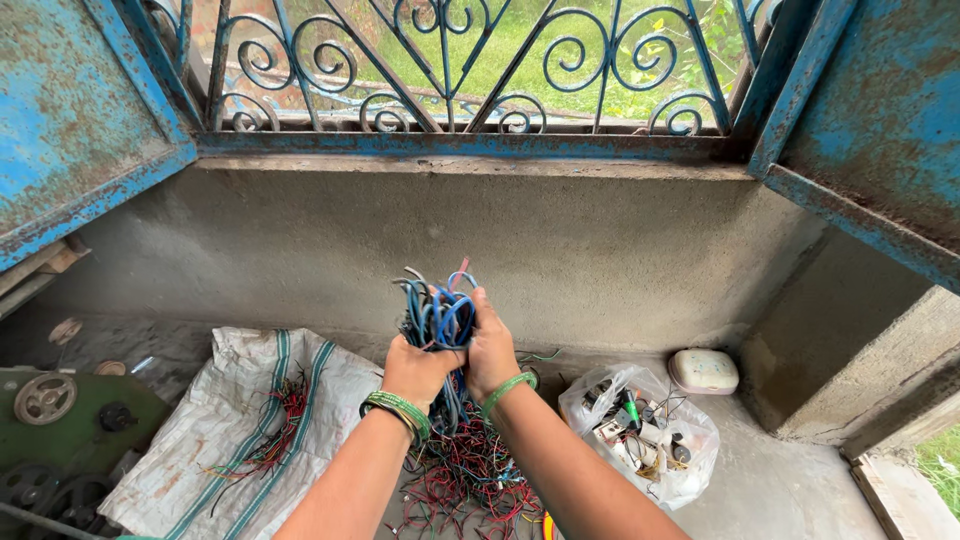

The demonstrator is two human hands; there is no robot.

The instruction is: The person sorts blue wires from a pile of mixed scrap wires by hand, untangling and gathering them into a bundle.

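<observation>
The head camera looks down at two forearms raised over a concrete floor below a window. The left hand [418, 370] and the right hand [492, 352] press together around one bundle of blue wires [438, 318], lifted clear of the floor in front of the grey wall [560, 250]. Both sets of fingers are clenched on the bundle's lower part, knuckles side by side, so the looped wire ends fan out above the fists while the loose tails hang down between the wrists. Held this way, the strands appear to be kept gathered as one bunch rather than left to spread. Each wrist carries green bangles [400, 410].

Directly below the hands lies a tangled heap of red, black and green wires [470, 475], spread on the floor and touching the hanging tails. To the left a white woven sack [235, 420] with green stripes lies flat as a mat, with a smaller cluster of red wires [275, 430] on it. To the right, near the heap, stands an open clear plastic bag [645, 430] of small electrical parts, and just behind it a white rounded box [704, 370]. A green machine with pulley wheels [45, 400] sits at the far left. Above, a rusty blue scrolled window grille [450, 60] stands between opened blue shutters [70, 110].
</observation>
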